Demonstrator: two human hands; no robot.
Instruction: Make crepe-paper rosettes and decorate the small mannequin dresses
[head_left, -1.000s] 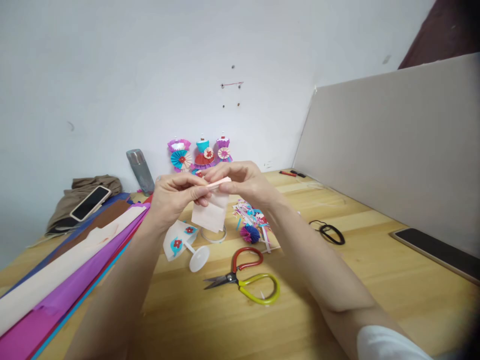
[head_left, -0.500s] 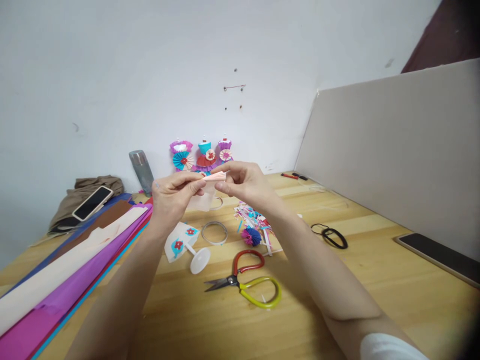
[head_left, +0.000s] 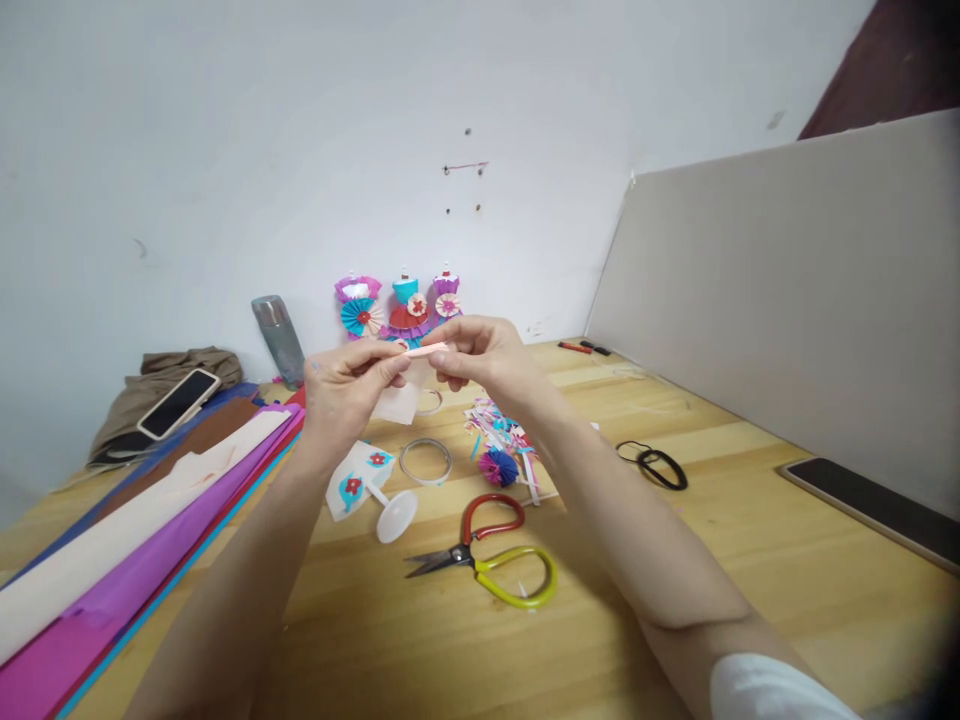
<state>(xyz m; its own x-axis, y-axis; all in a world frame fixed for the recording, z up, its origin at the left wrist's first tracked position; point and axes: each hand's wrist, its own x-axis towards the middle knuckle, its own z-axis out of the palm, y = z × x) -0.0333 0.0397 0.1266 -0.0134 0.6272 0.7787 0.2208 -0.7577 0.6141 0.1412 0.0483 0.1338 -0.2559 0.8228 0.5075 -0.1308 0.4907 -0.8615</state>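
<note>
Between my two hands, a narrow strip of pleated pale-pink paper (head_left: 426, 350) is held up above the table. My left hand (head_left: 352, 385) pinches its left end between thumb and forefinger. My right hand (head_left: 476, 355) closes on its right end, thumb below and forefinger on top. On the table below lie scissors (head_left: 472, 560) with one red and one yellow handle, blades apart and pointing left. Left of them are a white stand with a round base (head_left: 397, 517) and a white piece with red and blue flowers (head_left: 361, 480). A roll of tape (head_left: 426, 461) lies behind.
Small decorated paper dresses (head_left: 409, 310) stand against the wall. Paper scraps (head_left: 499, 425) and a purple-blue pleated rosette (head_left: 498, 467) lie mid-table. Coloured paper sheets (head_left: 142, 520), a phone (head_left: 178, 403) and a bottle (head_left: 277, 335) are at left; black bands (head_left: 660, 467) and another phone (head_left: 870, 510) at right.
The pleated paper, fanned slightly at its right end before, is now pressed flatter and thinner. My right fingers have closed in on it. The view has shifted slightly.
</note>
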